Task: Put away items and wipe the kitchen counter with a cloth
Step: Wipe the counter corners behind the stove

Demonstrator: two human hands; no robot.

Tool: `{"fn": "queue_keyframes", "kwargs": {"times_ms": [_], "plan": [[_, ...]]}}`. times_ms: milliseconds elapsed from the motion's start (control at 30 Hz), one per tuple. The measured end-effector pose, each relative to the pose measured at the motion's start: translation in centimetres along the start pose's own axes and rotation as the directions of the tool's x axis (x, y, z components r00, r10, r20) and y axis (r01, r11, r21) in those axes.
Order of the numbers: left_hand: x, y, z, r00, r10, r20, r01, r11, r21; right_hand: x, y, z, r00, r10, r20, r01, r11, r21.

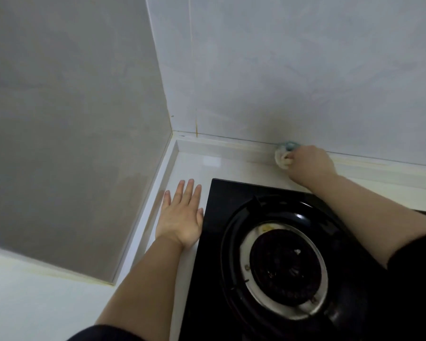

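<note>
Nearest the lens, two forearms in dark sleeves point(416, 254) extend beside and across the black gas hob point(225, 193). One burner point(285, 267), ringed by its pan support, occupies the glass top; the hob's left and rear edges are both in view.

Left of the hob, a narrow strip of pale counter point(194, 166) runs to a raised upstand at the foot of the grey side wall point(71, 119). Behind the hob a wider strip runs to a matching upstand under the back wall point(280, 70). The two strips meet as open surface in the corner behind and left of the hob.

Left hand point(180, 217): palm down on the strip left of the hob, fingers straight and slightly apart, thumb side at the hob's left edge.

Right hand point(308, 163): just behind the hob's rear edge, fingers curled tightly round a bunched cloth point(282, 156), whitish with a blue-green patch. The cloth is pressed on the rear upstand. It appears also to touch the back wall, though blur prevents confirmation.
</note>
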State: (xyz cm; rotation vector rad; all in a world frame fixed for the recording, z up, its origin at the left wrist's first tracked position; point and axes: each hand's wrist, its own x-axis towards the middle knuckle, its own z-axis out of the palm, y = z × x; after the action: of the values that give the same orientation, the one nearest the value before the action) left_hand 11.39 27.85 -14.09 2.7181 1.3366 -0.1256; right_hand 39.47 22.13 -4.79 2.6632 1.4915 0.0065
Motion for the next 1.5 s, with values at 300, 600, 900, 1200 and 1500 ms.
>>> {"fn": "queue_keyframes", "kwargs": {"times_ms": [300,600,900,1200,1500], "plan": [[0.3,-0.1,0.1,1.0,-0.008,-0.002,0.008,1.0,-0.002,3.2,-12.5,1.9,0.858,-0.458,0.233,0.284,0.801,0.527],[0.2,0.0,-0.2,1.0,-0.002,0.015,0.001,1.0,0.018,1.7,1.0,3.2,0.954,-0.183,0.237,0.086,0.925,0.369],[0.4,-0.1,0.0,1.0,0.001,0.005,-0.001,1.0,0.006,2.4,-10.6,2.0,0.864,-0.411,0.291,0.248,0.85,0.465],[0.2,0.0,-0.1,1.0,-0.004,0.019,0.003,1.0,0.016,1.6,-2.8,1.6,0.882,-0.254,0.397,0.093,0.919,0.382],[0.4,0.0,0.0,1.0,-0.006,0.005,0.006,1.0,0.009,2.0,-11.2,2.2,0.833,-0.48,0.275,0.396,0.865,0.308]]}}
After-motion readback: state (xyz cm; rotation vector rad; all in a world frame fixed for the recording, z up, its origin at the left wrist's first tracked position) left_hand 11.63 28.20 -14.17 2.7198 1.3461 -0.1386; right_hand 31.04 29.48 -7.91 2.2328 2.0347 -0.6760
